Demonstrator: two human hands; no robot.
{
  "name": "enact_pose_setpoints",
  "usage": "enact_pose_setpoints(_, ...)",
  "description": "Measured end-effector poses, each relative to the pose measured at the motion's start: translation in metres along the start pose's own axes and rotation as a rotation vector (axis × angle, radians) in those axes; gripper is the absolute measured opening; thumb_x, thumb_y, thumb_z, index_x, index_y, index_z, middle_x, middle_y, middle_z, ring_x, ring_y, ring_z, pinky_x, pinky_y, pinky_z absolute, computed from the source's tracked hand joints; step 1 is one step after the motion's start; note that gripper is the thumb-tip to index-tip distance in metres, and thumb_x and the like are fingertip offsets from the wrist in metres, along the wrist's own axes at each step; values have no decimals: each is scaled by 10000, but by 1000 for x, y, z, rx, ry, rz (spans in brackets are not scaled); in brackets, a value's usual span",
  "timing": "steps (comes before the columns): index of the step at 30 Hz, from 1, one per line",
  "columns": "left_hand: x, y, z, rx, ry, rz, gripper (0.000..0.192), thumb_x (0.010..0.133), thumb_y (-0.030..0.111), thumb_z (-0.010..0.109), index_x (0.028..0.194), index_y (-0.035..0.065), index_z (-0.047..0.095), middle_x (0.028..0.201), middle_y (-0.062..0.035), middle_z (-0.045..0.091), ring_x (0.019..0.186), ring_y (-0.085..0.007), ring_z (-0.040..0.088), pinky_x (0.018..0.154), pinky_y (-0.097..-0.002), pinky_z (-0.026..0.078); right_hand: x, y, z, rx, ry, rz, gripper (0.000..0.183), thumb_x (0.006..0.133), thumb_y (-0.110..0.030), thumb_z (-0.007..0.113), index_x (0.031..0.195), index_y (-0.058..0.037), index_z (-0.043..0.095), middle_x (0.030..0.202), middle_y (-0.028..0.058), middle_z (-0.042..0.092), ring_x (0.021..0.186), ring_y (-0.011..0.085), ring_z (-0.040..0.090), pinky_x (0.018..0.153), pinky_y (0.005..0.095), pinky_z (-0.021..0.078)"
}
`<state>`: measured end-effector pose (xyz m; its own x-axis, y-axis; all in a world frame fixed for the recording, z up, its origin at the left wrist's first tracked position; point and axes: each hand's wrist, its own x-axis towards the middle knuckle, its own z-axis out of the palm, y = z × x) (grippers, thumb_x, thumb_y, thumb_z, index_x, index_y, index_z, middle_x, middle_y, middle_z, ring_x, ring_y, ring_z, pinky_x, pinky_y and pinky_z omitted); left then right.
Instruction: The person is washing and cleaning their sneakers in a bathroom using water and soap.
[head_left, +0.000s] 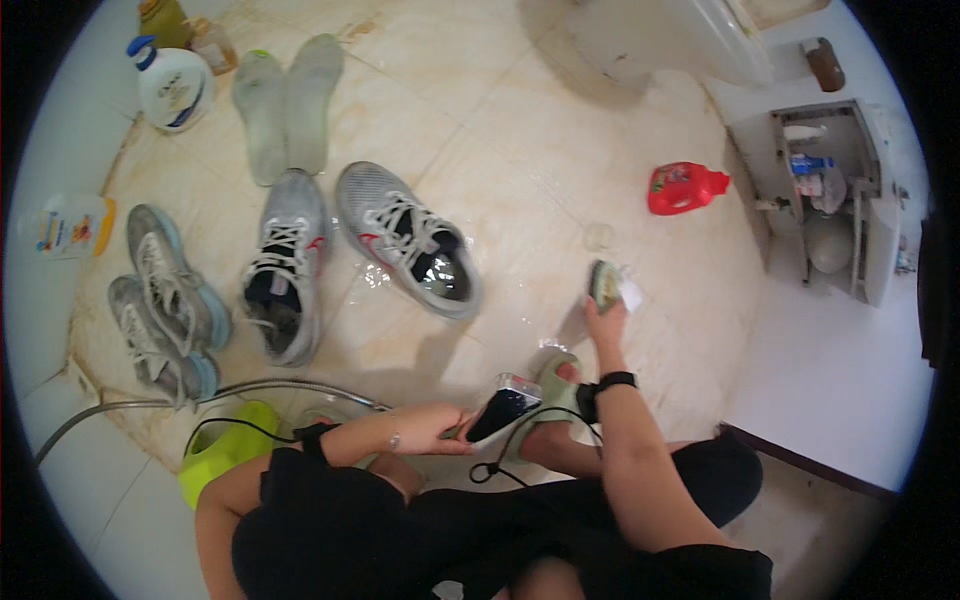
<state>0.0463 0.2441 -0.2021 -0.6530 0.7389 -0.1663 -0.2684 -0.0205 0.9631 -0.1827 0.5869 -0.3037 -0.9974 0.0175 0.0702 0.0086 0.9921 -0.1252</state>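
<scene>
My left hand (439, 431) holds a flat dark-faced device with a silvery edge (504, 411), which looks like a smartphone, above the floor. My right hand (606, 322) grips a scrub brush (606, 285) close to the wet floor, with a small white thing (630, 295) beside it. Ahead of my left hand lie a grey sneaker with white laces (289, 262) and its mate (409, 236), angled apart, both with red swooshes. Two pale insoles (259, 112) are side by side beyond them. Another pair of grey sneakers with light-blue soles (176, 277) rests further left.
A red detergent bottle (684, 187) lies at right, near an open cabinet (862, 135). A white pump bottle (174, 90) stands at upper left. A metal shower hose (300, 384) crosses near a lime-green plastic item (232, 450). Black cords (544, 411) hang by my wrists. White ceramic (660, 37) stands ahead.
</scene>
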Motion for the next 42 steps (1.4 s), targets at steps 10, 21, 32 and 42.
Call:
enact_pose_setpoints(10,22,7,-16,104,89,135,202,812,176,580,776,31,443,750,-87,520,691,-190,502,633,-301,405,-15,-112,-39,1540,-773,739,524,875,-437,424,1246,-67,448,1040,111,577,870,239,567,700,366,476)
enact_pose_setpoints(21,26,3,-16,-168,213,74,199,739,97,635,759,38,446,718,-27,506,669,-108,470,630,-255,405,-59,-158,-77,1830,-1236,632,433,857,-426,443,1072,-56,514,907,126,580,720,256,582,647,335,501)
enact_pose_setpoints(32,28,4,-21,-256,310,74,178,731,81,643,735,36,471,725,-16,495,686,-90,468,641,-244,409,-63,-160,-86,1808,-1148,624,432,871,-340,447,1149,-11,475,1102,197,567,951,238,590,787,333,507)
enact_pose_setpoints(42,29,6,-20,-206,410,35,195,720,97,645,771,38,466,693,-18,527,686,-94,515,632,-253,435,-61,-156,-76,1789,-1106,903,536,876,-377,367,1264,-10,413,1159,238,528,864,288,604,770,368,506)
